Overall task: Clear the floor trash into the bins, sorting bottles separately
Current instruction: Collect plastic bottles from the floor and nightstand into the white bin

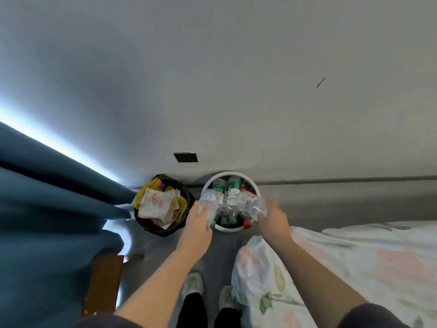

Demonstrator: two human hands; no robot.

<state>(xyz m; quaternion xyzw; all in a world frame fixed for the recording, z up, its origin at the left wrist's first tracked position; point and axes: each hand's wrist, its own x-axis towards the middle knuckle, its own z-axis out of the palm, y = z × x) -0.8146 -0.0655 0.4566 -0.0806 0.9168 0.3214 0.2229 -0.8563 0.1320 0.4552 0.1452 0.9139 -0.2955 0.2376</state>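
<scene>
A white round bin (208, 183) stands against the wall and holds several plastic bottles with green and red labels. My left hand (197, 221) grips a clear plastic bottle (209, 201) over the bin's left rim. My right hand (273, 215) grips a second clear bottle (251, 203) over the bin's right side, neck pointing left. Left of it stands a black-lined bin (186, 197) filled with crumpled paper and yellow wrappers (157, 202).
A blue curtain (54, 197) hangs at the left, with a brown wooden piece (102, 282) below it. A floral bedspread (343, 268) fills the lower right. My shoes (192, 284) stand on the grey floor just behind the bins. A dark wall socket (185, 157) sits above them.
</scene>
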